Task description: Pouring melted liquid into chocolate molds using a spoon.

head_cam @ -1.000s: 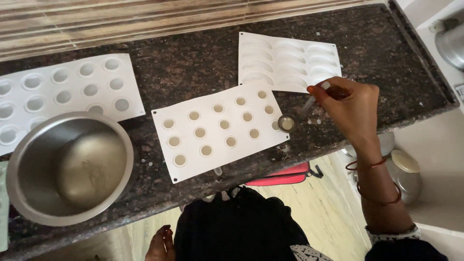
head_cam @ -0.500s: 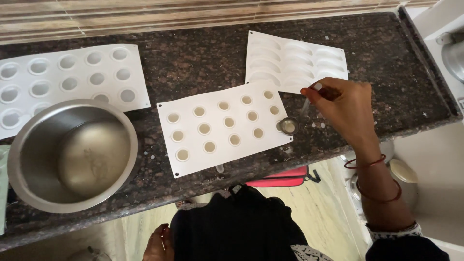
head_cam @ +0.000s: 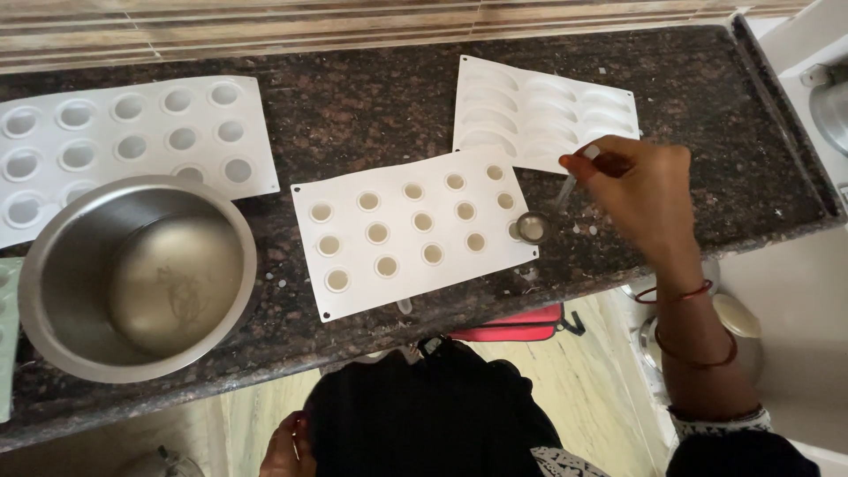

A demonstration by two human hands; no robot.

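My right hand holds a small metal measuring spoon by its handle, the bowl hovering at the right edge of a white silicone mould with round cavities filled with pale liquid. My left hand hangs low by my dark clothing, below the counter edge, holding nothing that I can see. A steel pot with a little liquid stands at the left.
A second white mould with larger round cavities lies at the far left and a half-moon mould at the back right, all on a dark granite counter. A red item sits below the counter edge.
The view shifted slightly; my right hand with the spoon stays at the mould's right edge, lowered a little toward the counter.
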